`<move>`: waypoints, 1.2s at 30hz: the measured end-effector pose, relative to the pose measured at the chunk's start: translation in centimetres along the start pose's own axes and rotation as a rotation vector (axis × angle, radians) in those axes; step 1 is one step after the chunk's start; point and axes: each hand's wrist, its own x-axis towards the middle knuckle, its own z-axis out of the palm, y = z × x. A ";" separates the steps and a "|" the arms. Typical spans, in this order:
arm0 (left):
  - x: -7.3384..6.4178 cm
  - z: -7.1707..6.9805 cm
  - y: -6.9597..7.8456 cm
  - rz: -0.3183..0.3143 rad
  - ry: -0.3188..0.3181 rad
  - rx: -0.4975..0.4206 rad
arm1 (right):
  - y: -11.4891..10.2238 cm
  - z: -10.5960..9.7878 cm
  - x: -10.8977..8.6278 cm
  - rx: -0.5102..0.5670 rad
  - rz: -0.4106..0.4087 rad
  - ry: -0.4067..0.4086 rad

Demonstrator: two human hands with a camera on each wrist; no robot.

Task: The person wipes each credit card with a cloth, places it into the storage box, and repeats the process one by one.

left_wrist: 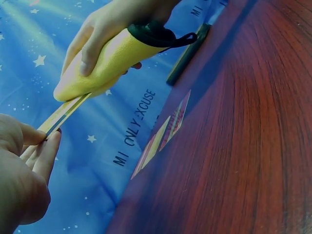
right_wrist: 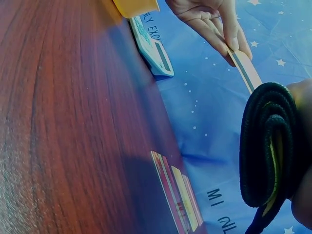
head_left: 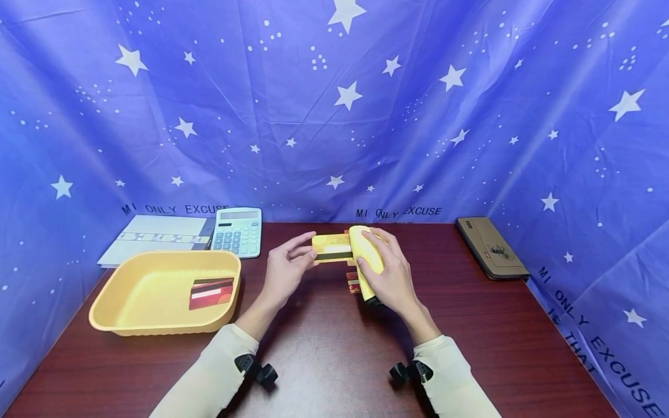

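Between the thumb and fingers of my left hand (head_left: 286, 268) is the left end of a yellow bank card (head_left: 329, 247) with a dark magnetic stripe. My right hand (head_left: 389, 267) grips a folded yellow cloth (head_left: 366, 255). The cloth covers the card's right end. In the right wrist view the dark edging (right_wrist: 263, 146) of the cloth shows, folded in layers. Below the raised card and cloth, several cards lie on the table, among them a red card (head_left: 353, 283); the cloth partly hides them in the head view.
A yellow basin (head_left: 151, 290) on the left holds a red card (head_left: 211, 292). Behind it are a pale blue calculator (head_left: 237, 232) and a white box-like item (head_left: 151, 226). A brown wallet (head_left: 491, 248) lies at the right back. A starry blue curtain (head_left: 292, 104) surrounds the table.
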 end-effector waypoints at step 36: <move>-1.0 1.5 -0.4 0.007 -0.071 -0.130 | -1.6 1.2 -0.6 -0.009 -0.075 -0.032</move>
